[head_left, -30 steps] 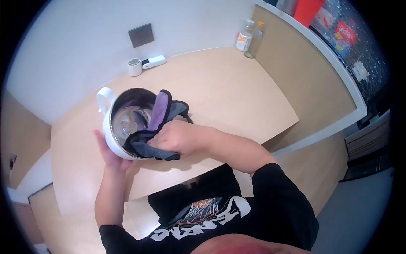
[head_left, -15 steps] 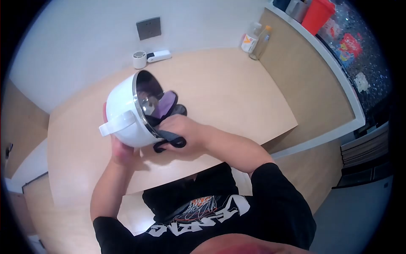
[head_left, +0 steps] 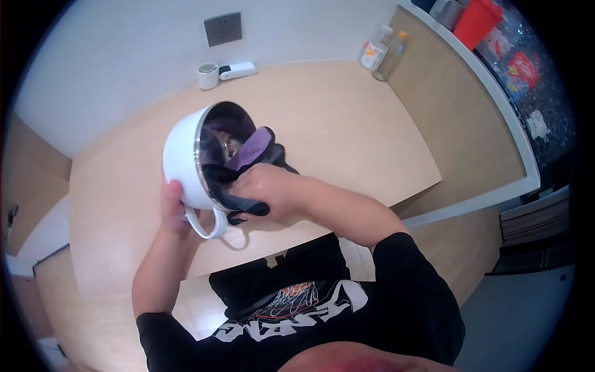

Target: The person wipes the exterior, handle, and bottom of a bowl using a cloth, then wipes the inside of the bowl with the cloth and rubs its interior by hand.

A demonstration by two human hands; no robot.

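A white pot [head_left: 183, 155] with a shiny steel inside is tilted on its side above the table, its mouth facing right and its white handle pointing down toward me. My left hand [head_left: 173, 208] grips the pot from below on its outer left side, thumb on the wall. At the rim, my right hand [head_left: 266, 189] is closed round a grey and purple cloth [head_left: 253, 149] with black edging. Part of the cloth lies inside the pot, and its folds hide some of my right fingers.
Near the wall, a small white cylinder [head_left: 208, 75] and a white device [head_left: 238, 70] stand on the wooden table [head_left: 334, 118]. Two bottles [head_left: 374, 54] are at the back right, beside a wooden partition [head_left: 458, 118]. A red container [head_left: 477, 23] sits on its ledge.
The pot has been turned in my left hand, so its handle has swung from the upper left down to the bottom. My right hand stays at the rim with the cloth.
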